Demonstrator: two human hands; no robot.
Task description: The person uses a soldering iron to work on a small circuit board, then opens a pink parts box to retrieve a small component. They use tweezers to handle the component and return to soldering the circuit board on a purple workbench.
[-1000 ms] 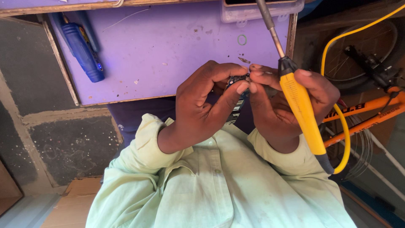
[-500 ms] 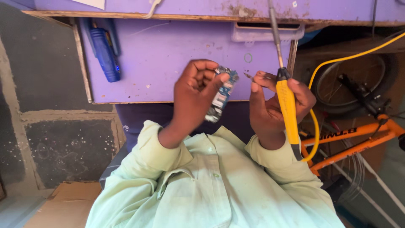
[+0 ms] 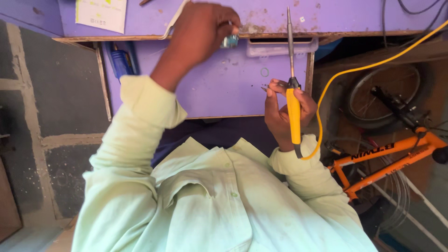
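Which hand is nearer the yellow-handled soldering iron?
Right. The right hand grips the soldering iron by its yellow handle, tip pointing up. The left hand is raised to the purple desk's edge, apart from the iron, holding a small part.

The left hand (image 3: 200, 32) holds a small part (image 3: 229, 41) at the purple desk (image 3: 224, 88); the right hand (image 3: 282, 114) grips a yellow soldering iron (image 3: 293, 109).

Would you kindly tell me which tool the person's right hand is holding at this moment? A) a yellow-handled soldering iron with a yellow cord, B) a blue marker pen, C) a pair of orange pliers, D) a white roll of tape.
A: the right hand grips the yellow handle of a soldering iron, its thin metal tip pointing up toward the purple desk and a yellow cord trailing from its base.
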